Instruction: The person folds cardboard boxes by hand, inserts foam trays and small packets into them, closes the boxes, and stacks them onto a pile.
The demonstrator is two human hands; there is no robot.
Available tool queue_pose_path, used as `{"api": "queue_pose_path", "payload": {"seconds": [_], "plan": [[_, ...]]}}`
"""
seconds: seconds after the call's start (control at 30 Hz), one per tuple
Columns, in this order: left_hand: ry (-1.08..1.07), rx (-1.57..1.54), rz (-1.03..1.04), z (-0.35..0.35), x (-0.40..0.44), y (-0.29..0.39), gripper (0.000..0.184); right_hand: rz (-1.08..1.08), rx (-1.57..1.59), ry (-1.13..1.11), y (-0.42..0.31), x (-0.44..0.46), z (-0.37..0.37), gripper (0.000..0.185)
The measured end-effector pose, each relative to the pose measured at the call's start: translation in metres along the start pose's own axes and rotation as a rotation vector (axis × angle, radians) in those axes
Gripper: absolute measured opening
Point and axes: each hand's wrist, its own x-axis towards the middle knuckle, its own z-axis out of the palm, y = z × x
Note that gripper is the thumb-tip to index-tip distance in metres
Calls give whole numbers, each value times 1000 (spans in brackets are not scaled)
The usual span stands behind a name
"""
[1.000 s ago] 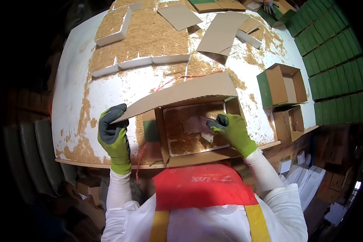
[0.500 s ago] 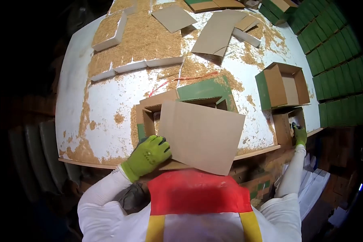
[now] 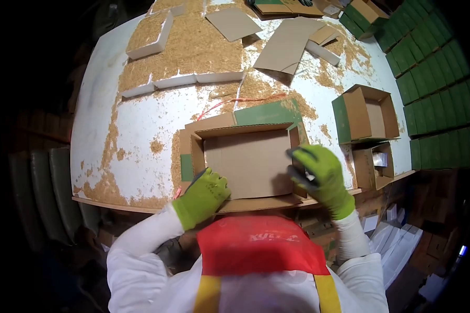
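An open cardboard box (image 3: 198, 156) with its flaps folded out stands at the table's near edge. Inside it lies a flat brown cardboard sheet (image 3: 248, 161), which covers its contents. My left hand (image 3: 201, 197), in a green and grey glove, is closed over the box's near left corner, its fingertips partly hidden. Over the right end of the box is my right hand (image 3: 321, 180), gloved alike, thumb and fingers apart; a small pale spot between them is too unclear to name.
At the right stand an upright open box (image 3: 369, 112) and a smaller box (image 3: 364, 166) with a white packet (image 3: 379, 159). Green boxes (image 3: 438, 99) are stacked beyond. Loose sheets (image 3: 284, 47), white strips (image 3: 175, 81) and brown shreds (image 3: 193, 47) lie on the table (image 3: 94, 125).
The cardboard sheet has gone from tilted above the box to flat inside it. My right hand has come back from the small box at the right, where a white packet now shows.
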Motion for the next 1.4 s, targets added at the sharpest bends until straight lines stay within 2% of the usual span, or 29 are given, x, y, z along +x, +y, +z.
{"api": "queue_pose_path", "payload": {"seconds": [0.03,0.1,0.13,0.17,0.23,0.3,0.33,0.37,0.4,0.43,0.47,0.5,0.57,0.6,0.63,0.67,0.7,0.73,0.83,0.93,1.03,1.1,1.17,1.23,1.27,1.3,1.33,1.37,1.4], "plan": [[71,-120,-1,-21,-5,0,11,-99,-70,-115,-8,6,6,37],[393,-227,-194,-47,-27,-2,19,75,7,-11,7,0,7,30],[553,-284,-290,-50,-41,-4,23,250,129,68,16,-8,6,28],[628,-405,-479,-25,-62,-17,35,427,249,151,25,-19,4,26],[898,-885,-688,30,-89,-42,35,653,551,227,62,-52,22,24],[1074,-888,-610,62,-75,-45,37,603,779,-44,60,-67,62,29],[896,-531,-408,78,-61,-50,45,362,565,-209,47,-57,82,33],[769,-533,-325,89,-42,-40,49,124,348,-367,36,-48,100,38],[555,-374,-197,64,-19,-29,49,198,309,-362,36,-46,109,40],[496,-254,-173,63,-7,-26,47,272,268,-349,38,-44,115,42],[608,-336,-249,72,-7,-33,54,341,219,-329,42,-38,115,45],[716,-419,-314,86,-8,-38,60,429,350,-130,41,-31,101,60],[923,-726,-652,114,-2,-31,78,728,322,163,43,-52,118,81],[988,-1360,-691,132,10,-20,88,770,-44,-211,66,-84,152,94],[823,-1248,-820,187,7,-36,83,916,182,-267,52,-90,165,97],[848,-1444,-778,172,8,-34,80,882,81,-324,45,-86,160,96],[855,-1453,-711,168,6,-39,76,909,264,-268,40,-87,162,97],[812,-1644,-731,167,-3,-41,69,973,362,-221,21,-74,145,98],[945,-1896,-788,142,6,-43,55,903,662,-142,24,-62,116,100],[642,-1795,-715,34,35,2,52,796,866,67,60,-57,95,91],[588,-1942,-509,33,91,-4,53,775,841,162,103,-48,37,70],[630,-2024,-488,35,144,1,52,639,1094,204,156,-58,-8,58],[633,-2162,-441,30,199,21,51,477,697,417,214,-75,-71,49],[632,-2191,-348,19,252,46,52,586,490,707,279,-91,-133,33],[640,-2148,-368,12,276,59,56,661,352,859,350,-117,-146,25],[647,-2106,-383,8,296,70,60,688,207,829,379,-131,-169,23],[556,-2202,-267,20,316,68,58,743,239,762,431,-155,-173,22],[589,-2227,-255,33,336,69,56,793,446,612,466,-174,-175,25],[555,-2228,-295,37,349,74,54,926,453,327,468,-174,-176,29]]}}
